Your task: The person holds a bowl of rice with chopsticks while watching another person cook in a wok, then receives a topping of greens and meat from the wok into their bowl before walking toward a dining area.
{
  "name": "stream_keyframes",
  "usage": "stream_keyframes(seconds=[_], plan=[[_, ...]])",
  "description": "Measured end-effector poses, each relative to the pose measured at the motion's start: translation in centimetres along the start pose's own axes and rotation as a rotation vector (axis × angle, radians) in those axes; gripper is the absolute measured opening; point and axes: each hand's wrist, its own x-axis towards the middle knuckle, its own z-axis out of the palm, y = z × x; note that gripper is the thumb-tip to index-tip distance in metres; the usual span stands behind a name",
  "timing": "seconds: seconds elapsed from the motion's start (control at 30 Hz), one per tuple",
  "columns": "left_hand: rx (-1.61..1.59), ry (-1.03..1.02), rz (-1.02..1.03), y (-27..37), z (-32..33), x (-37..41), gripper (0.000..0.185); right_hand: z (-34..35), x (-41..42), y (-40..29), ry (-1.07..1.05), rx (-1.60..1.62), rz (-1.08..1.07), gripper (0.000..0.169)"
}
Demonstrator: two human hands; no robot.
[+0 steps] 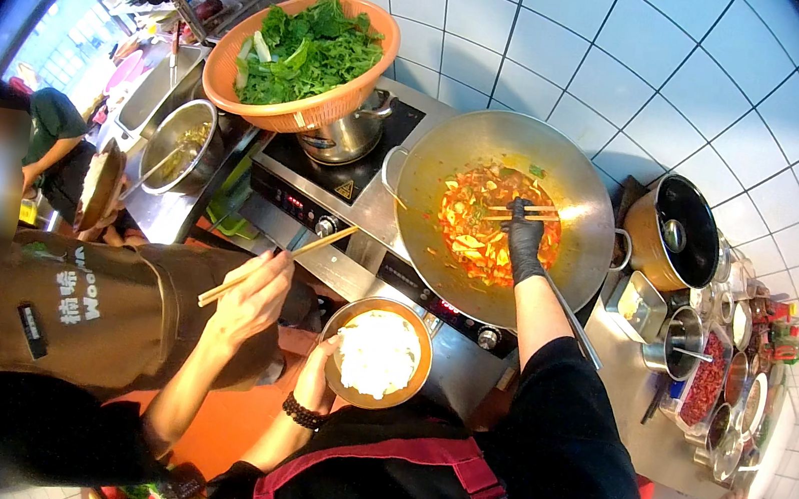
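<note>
My left hand (318,369) grips the side of a round bowl (425,365) heaped with white rice (380,353), close in front of my body. In a black glove, my right hand (524,242) holds wooden chopsticks (497,218) over a large metal wok (432,159). Their tips are at a red, saucy stew (466,232) with pale slices and bits of green. The gloved fingers hide the middle of the chopsticks. A long metal utensil handle (575,322) rests over the wok's near rim, partly behind my right forearm.
A co-worker's hand (260,299) at left holds chopsticks (321,241) towards the wok. An orange basket of leafy greens (311,56) sits on a steel pot (346,135). At right stand a deep pot (642,232) and several ingredient containers (707,377). Another bowl (100,191) is at far left.
</note>
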Motion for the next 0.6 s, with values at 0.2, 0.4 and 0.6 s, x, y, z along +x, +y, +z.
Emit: stream_keyframes(seconds=[0.2,0.4,0.6], plan=[[-0.004,-0.015,-0.06,-0.2,-0.5,0.7,0.045,-1.6,-0.2,1.0,0.18,0.372,0.302,0.027],[-0.061,-0.113,-0.073,0.2,-0.5,1.6,0.046,-3.3,-1.2,0.1,0.218,0.588,0.375,0.028],[-0.01,-0.114,-0.107,0.7,0.4,4.4,0.038,-5.9,-1.2,-2.7,0.109,0.71,0.21,0.026]])
